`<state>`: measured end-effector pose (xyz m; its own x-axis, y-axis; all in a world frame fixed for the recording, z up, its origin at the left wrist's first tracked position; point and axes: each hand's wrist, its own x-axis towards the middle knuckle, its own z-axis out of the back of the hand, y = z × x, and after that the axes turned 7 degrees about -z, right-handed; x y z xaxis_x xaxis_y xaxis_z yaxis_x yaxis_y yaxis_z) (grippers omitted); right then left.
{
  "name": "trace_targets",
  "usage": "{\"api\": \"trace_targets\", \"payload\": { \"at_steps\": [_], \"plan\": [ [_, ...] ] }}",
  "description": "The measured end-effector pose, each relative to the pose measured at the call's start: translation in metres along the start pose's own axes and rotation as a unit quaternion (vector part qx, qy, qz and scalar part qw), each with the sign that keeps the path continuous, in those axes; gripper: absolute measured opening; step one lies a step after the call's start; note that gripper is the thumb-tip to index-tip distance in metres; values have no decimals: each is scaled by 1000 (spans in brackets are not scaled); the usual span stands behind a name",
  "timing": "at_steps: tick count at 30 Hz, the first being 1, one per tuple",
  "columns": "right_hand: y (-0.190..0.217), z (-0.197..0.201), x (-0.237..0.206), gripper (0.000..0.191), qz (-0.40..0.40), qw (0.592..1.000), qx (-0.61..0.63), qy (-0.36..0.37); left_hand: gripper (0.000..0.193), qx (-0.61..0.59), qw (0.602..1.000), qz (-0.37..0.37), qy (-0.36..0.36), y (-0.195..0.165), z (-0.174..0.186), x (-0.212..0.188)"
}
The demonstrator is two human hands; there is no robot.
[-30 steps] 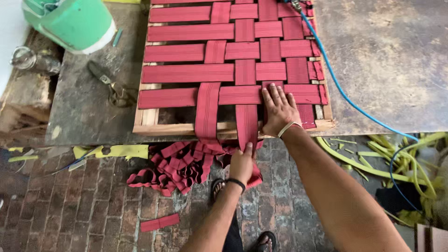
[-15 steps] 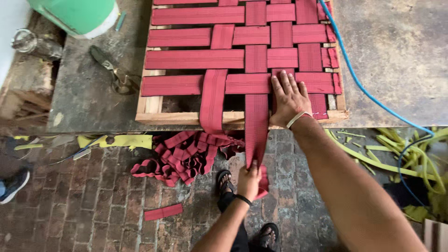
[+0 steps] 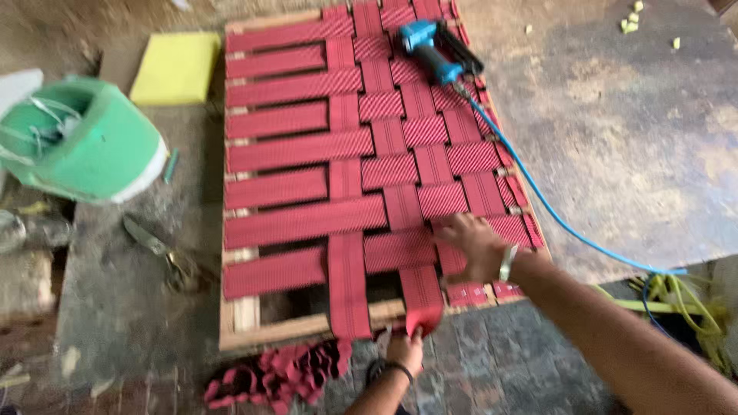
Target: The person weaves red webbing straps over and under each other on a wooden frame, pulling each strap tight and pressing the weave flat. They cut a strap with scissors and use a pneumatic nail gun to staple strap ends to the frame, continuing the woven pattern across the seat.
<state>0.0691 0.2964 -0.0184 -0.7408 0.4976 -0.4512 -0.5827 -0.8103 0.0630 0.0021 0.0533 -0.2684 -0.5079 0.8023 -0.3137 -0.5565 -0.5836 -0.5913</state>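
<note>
While my right hand (image 3: 475,247) presses spread on the webbing (image 3: 369,154), my left hand (image 3: 405,350) pinches one strap (image 3: 422,296), seemingly among five uprights.

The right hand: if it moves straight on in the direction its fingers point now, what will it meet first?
The right hand lies flat on the red webbing, fingers pointing left and slightly away. Going straight on, it would probably slide over the next upright strap in the weave, as far as this blurred view shows.

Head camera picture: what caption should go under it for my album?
Right hand presses red woven straps on a wooden frame; left hand pulls one strap end.
</note>
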Motion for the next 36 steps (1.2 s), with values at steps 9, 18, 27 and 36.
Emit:
{"api": "trace_targets", "payload": {
  "at_steps": [9,18,27,36],
  "plan": [
    [-99,110,189,111,-150,929,93,-325,60,46,996,-13,75,-1,9,16],
    [-100,155,272,113,-202,918,80,-332,62,60,993,-22,96,12,49,72],
    [-63,111,202,88,-277,945,53,-165,65,77,989,-54,118,3,4,19],
    [-27,8,34,71,-187,961,183,-93,66,97,972,-18,215,-7,18,19]
  ]
}}
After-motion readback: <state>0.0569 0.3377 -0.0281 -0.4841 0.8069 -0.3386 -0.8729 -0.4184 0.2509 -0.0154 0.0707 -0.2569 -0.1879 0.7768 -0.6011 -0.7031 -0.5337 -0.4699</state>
